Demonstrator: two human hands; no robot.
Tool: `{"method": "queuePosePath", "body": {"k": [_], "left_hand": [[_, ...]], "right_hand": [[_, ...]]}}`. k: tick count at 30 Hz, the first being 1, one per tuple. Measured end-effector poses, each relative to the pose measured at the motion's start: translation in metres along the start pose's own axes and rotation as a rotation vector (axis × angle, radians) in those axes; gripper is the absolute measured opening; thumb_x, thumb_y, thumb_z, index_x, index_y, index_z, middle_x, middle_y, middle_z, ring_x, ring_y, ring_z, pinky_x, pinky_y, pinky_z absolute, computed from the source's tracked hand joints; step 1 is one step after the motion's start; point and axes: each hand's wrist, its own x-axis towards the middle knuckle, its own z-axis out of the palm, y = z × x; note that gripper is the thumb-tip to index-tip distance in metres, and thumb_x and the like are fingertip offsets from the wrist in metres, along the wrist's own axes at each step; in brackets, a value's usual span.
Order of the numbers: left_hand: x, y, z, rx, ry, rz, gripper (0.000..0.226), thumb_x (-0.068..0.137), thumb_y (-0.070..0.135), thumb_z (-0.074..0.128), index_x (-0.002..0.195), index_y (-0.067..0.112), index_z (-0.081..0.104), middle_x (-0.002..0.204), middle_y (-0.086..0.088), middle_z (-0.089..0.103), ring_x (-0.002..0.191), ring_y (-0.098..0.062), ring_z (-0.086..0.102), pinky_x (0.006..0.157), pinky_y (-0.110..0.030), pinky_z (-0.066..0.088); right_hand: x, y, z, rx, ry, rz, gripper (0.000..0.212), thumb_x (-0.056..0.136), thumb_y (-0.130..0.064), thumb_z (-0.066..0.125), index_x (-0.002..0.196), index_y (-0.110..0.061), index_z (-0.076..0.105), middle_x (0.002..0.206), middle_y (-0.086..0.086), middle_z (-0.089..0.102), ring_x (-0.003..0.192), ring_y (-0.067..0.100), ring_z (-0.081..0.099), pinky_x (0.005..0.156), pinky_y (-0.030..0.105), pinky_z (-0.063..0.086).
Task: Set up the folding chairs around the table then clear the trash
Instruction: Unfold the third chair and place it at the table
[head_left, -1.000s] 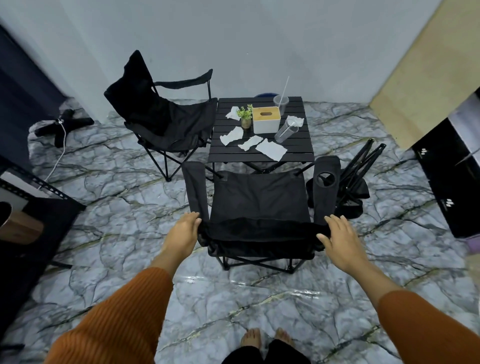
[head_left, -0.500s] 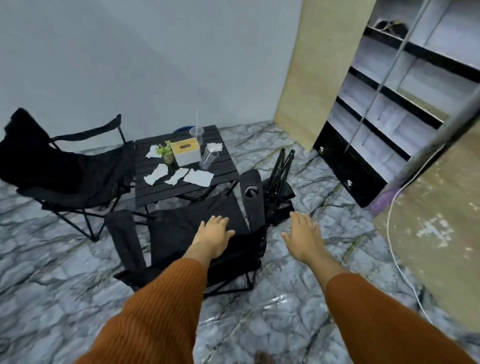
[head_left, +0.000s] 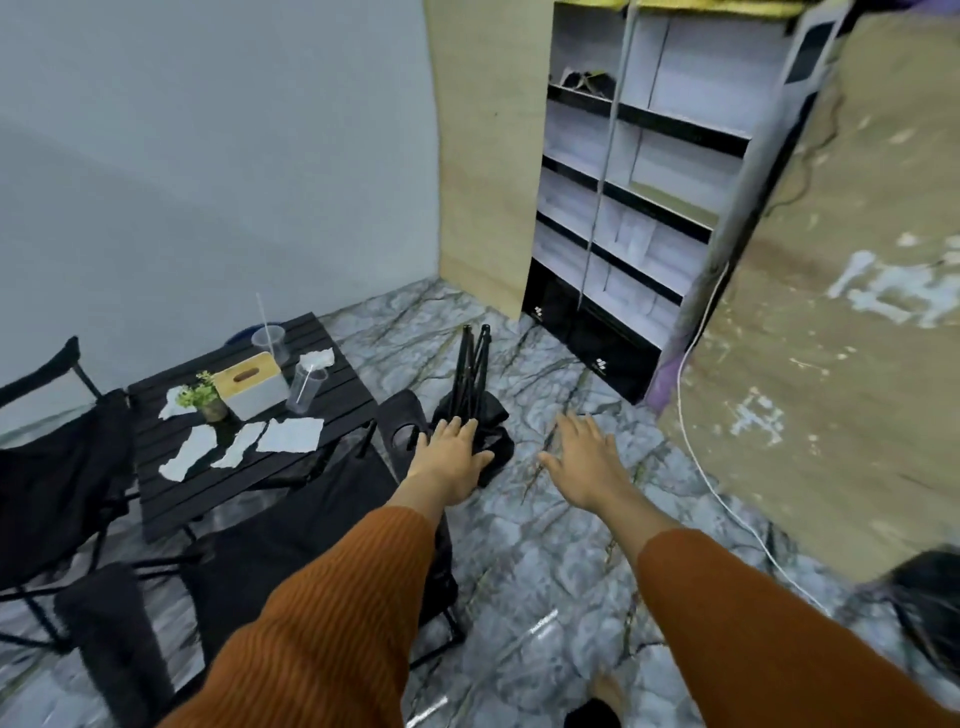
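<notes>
Ahead, the left hand (head_left: 451, 457) hovers flat, fingers spread, holding nothing, over the folded chair (head_left: 470, 384) standing beside the worktop (head_left: 348, 397); the right hand (head_left: 587, 462) likewise above the floor (head_left: 545, 545). Paper scraps (head_left: 291, 435) litter the worktop. White marks (head_left: 601, 364) on the shelf (head_left: 649, 218) base are unreadable.

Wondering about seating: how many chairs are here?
3: left chair open beside the table, near chair open before it, folded chair on the floor right of it. Others may be hidden.

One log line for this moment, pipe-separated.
phase: chair setup | left hand: open, over folded chair | right hand: open, over floor | table: paper scraps and cups on it
</notes>
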Motion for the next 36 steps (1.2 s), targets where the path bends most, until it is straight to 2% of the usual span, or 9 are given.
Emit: {"method": "queuePosePath", "body": {"k": [7, 13, 16, 20, 24, 27, 31, 36], "left_hand": [[0.088, 0.079, -0.031, -0.021, 0.019, 0.004, 0.066, 0.099, 0.048, 0.034, 0.154, 0.021, 0.008, 0.163, -0.006, 0.006, 0.150, -0.027, 0.004, 0.121, -0.051, 0.007], [0.158, 0.131, -0.052, -0.066, 0.064, -0.030, 0.069, 0.099, 0.048, 0.036, 0.154, 0.016, 0.007, 0.163, -0.009, 0.005, 0.151, -0.025, 0.003, 0.122, -0.045, 0.010], [0.188, 0.149, -0.061, -0.105, 0.072, -0.037, 0.070, 0.099, 0.047, 0.037, 0.153, 0.016, 0.006, 0.163, -0.008, 0.004, 0.151, -0.025, 0.002, 0.122, -0.045, 0.010], [0.235, 0.161, -0.071, -0.039, 0.068, -0.084, 0.070, 0.099, 0.049, 0.036, 0.154, 0.018, 0.006, 0.162, -0.009, 0.006, 0.150, -0.027, 0.004, 0.122, -0.048, 0.004], [0.294, 0.164, -0.088, -0.018, 0.071, -0.096, 0.070, 0.098, 0.049, 0.036, 0.153, 0.016, 0.008, 0.162, -0.008, 0.008, 0.150, -0.027, 0.005, 0.122, -0.047, 0.004], [0.344, 0.161, -0.106, -0.017, 0.070, -0.104, 0.071, 0.098, 0.049, 0.037, 0.153, 0.013, 0.009, 0.162, -0.009, 0.009, 0.150, -0.026, 0.005, 0.122, -0.047, 0.005], [0.424, 0.157, -0.143, -0.005, 0.063, -0.107, 0.073, 0.098, 0.050, 0.036, 0.153, 0.012, 0.008, 0.162, -0.009, 0.010, 0.150, -0.026, 0.006, 0.123, -0.047, 0.005], [0.524, 0.149, -0.192, 0.002, 0.084, -0.092, 0.073, 0.097, 0.052, 0.036, 0.153, 0.012, 0.010, 0.161, -0.010, 0.014, 0.150, -0.028, 0.008, 0.122, -0.047, 0.007]], "right_hand": [[0.090, 0.055, -0.060, -0.034, -0.003, -0.022, 0.068, 0.099, -0.042, 0.041, 0.152, -0.011, 0.012, 0.161, 0.008, 0.013, 0.149, 0.029, 0.006, 0.120, 0.050, 0.009], [0.161, 0.097, -0.102, -0.090, -0.014, -0.098, 0.068, 0.098, -0.041, 0.042, 0.151, -0.010, 0.013, 0.160, 0.008, 0.016, 0.149, 0.029, 0.007, 0.120, 0.050, 0.009], [0.195, 0.114, -0.116, -0.100, -0.031, -0.126, 0.065, 0.098, -0.038, 0.043, 0.151, -0.011, 0.017, 0.159, 0.007, 0.019, 0.148, 0.028, 0.011, 0.120, 0.051, 0.011], [0.238, 0.132, -0.132, -0.109, -0.034, -0.148, 0.058, 0.098, -0.036, 0.046, 0.146, -0.011, 0.026, 0.154, 0.007, 0.029, 0.145, 0.028, 0.020, 0.116, 0.047, 0.022], [0.296, 0.144, -0.145, -0.115, -0.056, -0.155, 0.052, 0.098, -0.033, 0.046, 0.143, -0.011, 0.031, 0.152, 0.008, 0.031, 0.143, 0.028, 0.023, 0.115, 0.046, 0.022], [0.349, 0.147, -0.152, -0.135, -0.074, -0.157, 0.055, 0.099, -0.035, 0.043, 0.145, -0.010, 0.026, 0.154, 0.008, 0.028, 0.145, 0.028, 0.018, 0.118, 0.050, 0.017], [0.430, 0.146, -0.162, -0.133, -0.095, -0.149, 0.061, 0.100, -0.038, 0.041, 0.150, -0.012, 0.018, 0.160, 0.007, 0.016, 0.149, 0.028, 0.001, 0.120, 0.053, 0.006], [0.539, 0.133, -0.188, -0.102, -0.080, -0.136, 0.066, 0.100, -0.042, 0.038, 0.153, -0.015, 0.009, 0.162, 0.005, 0.008, 0.150, 0.027, -0.004, 0.120, 0.053, 0.005]]}}
